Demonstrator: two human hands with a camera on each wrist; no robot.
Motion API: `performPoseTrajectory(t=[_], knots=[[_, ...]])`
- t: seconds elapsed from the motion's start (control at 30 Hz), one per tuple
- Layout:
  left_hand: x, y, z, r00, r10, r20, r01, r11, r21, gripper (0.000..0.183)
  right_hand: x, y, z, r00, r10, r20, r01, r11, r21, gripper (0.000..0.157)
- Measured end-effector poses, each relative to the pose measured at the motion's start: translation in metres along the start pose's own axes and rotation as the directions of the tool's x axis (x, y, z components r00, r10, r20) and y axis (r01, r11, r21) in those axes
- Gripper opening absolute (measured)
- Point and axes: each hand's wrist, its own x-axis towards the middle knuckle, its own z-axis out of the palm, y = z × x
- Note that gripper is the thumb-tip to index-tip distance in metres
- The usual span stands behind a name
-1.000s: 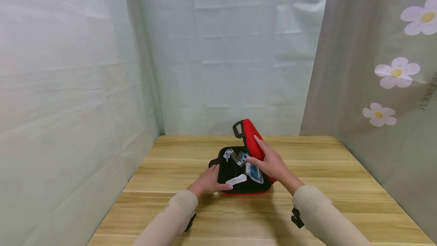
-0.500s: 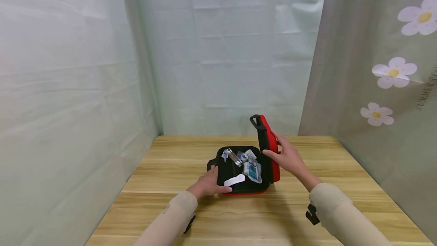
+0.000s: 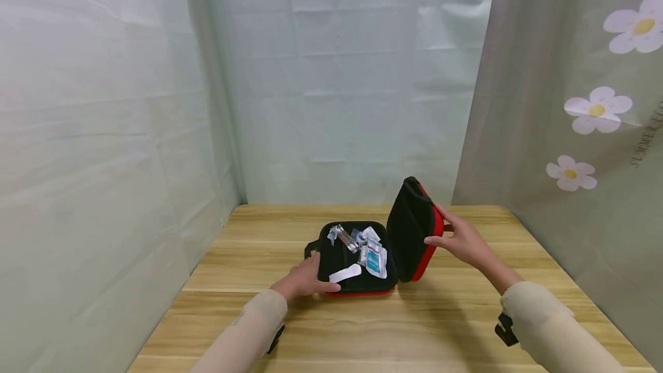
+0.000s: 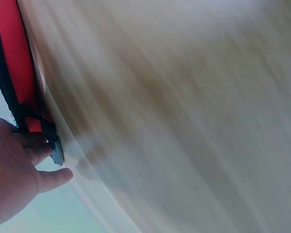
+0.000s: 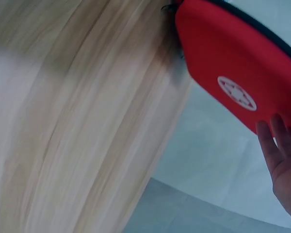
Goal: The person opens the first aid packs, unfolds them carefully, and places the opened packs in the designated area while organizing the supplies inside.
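A red first-aid case [image 3: 334, 255] with a black lining lies unfolded on the table. Its lid [image 3: 411, 232] stands up at the right side, leaning rightward. My left hand [image 3: 304, 279] holds the base at its front left corner, the thumb along the front rim; the left wrist view shows fingers beside a black strap [image 4: 41, 119]. My right hand [image 3: 466, 242] grips the lid's edge, thumb on the rim and fingers against the red outside, which bears a white round emblem [image 5: 236, 93]. Inside the base are a white strip [image 3: 345, 273], a blue-and-white packet [image 3: 374, 258] and a clear packet [image 3: 347, 239].
The case stands on a wood-grain table [image 3: 362, 332]. Pale curtains [image 3: 352, 85] hang behind and at the left. At the right hangs a curtain printed with white flowers [image 3: 595, 110].
My right hand has swung the lid up from over the base and out to the right, uncovering the contents. The base and my left hand have shifted slightly left.
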Motion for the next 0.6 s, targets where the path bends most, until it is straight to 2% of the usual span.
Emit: performPoseTrajectory(t=[0.23, 0.43, 0.6], knots=[[0.005, -0.002, 0.001, 1.0, 0.017, -0.019, -0.018, 1.0, -0.025, 0.116, -0.009, 0.028, -0.016, 0.999, -0.029, 0.041, 0.027, 0.998, 0.058, 0.088], [0.004, -0.002, 0.003, 1.0, -0.006, -0.003, 0.006, 0.999, -0.036, 0.118, -0.024, 0.056, -0.019, 0.999, 0.023, 0.036, -0.026, 0.996, 0.081, 0.085], [0.001, 0.002, 0.002, 1.0, -0.031, 0.004, 0.031, 0.999, -0.014, 0.118, -0.039, 0.08, -0.017, 0.997, 0.066, 0.044, -0.072, 0.985, 0.158, 0.084]])
